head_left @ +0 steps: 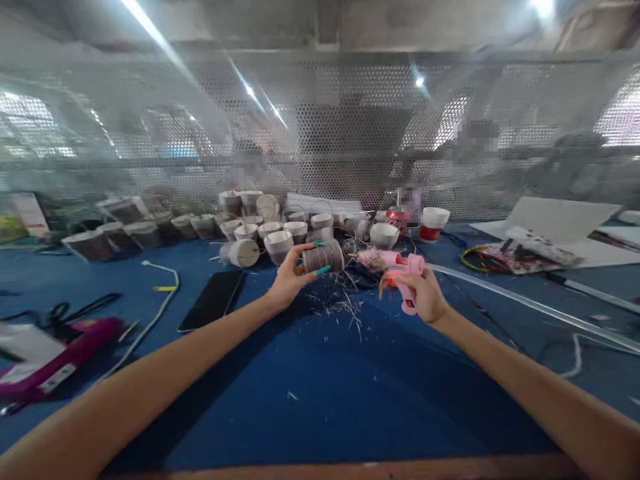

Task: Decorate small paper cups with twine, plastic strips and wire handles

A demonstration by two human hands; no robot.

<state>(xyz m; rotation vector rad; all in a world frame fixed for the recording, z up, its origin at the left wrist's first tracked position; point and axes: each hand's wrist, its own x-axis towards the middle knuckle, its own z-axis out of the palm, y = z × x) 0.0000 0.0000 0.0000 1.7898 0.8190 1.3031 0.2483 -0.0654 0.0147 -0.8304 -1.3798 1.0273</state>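
My left hand (290,280) is closed around a small cup wrapped in grey-brown twine (324,257), held on its side above the blue table (320,393). My right hand (424,293) grips a pink glue gun (400,270) by its handle, its nozzle pointing left toward the wrapped cup. The two are close together, a small gap between nozzle and cup. Short twine scraps (345,307) lie scattered on the cloth just beneath them.
Several white and twine-wrapped cups (273,233) crowd the table's far side, with a red-and-white cup stack (433,223). A black phone (213,300) and white cable (155,313) lie left; a magenta glue gun (65,357) and scissors (75,310) far left. Papers and wires (520,257) sit right. A mesh screen (350,133) stands behind.
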